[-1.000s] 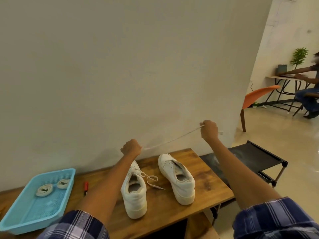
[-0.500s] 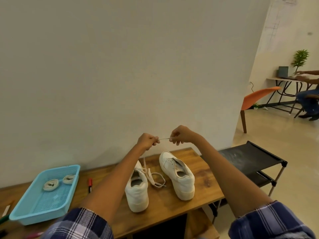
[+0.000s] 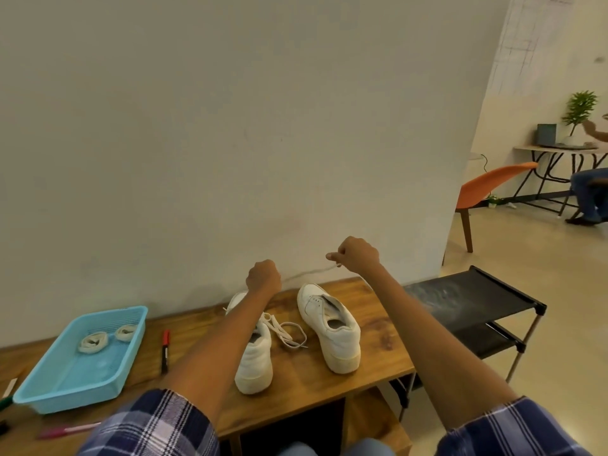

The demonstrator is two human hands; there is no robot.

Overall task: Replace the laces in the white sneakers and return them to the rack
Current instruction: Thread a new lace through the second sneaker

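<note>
Two white sneakers stand on the wooden table, toes to the wall. The left sneaker is partly behind my left forearm, and its loose lace ends lie on the table between the shoes. The right sneaker has no lace. A white lace stretches in the air between my hands above the shoes. My left hand grips one end in a fist. My right hand pinches the other end, raised a little higher.
A light blue tray with two rolled laces sits at the table's left. A red marker lies beside it, a pink pen near the front edge. The black shoe rack stands right of the table. An orange chair and a seated person are far right.
A second ago my hands were wide apart with the lace pulled taut. They came together half a second ago, and now they have drawn apart again, right hand moving right.
</note>
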